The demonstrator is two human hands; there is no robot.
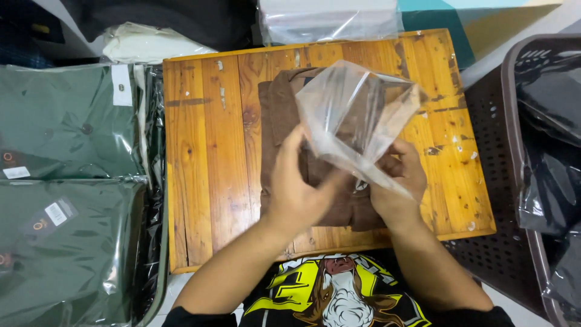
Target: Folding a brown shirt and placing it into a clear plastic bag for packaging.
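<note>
Wooden board (206,151) in the middle. Two bagged green garments, one (66,121) above the other (66,254), lie at left. A dark plastic basket (514,121) holding bagged black clothing (554,169) stands at right.

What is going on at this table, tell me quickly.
A person holds a clear plastic bag in both hands over a folded brown shirt that lies on a wooden board. The left hand and right hand grip the bag's lower edge, and the bag stands puffed open above the shirt. To the left lie green shirts already in plastic. To the right, a dark basket holds dark bagged garments.
</note>
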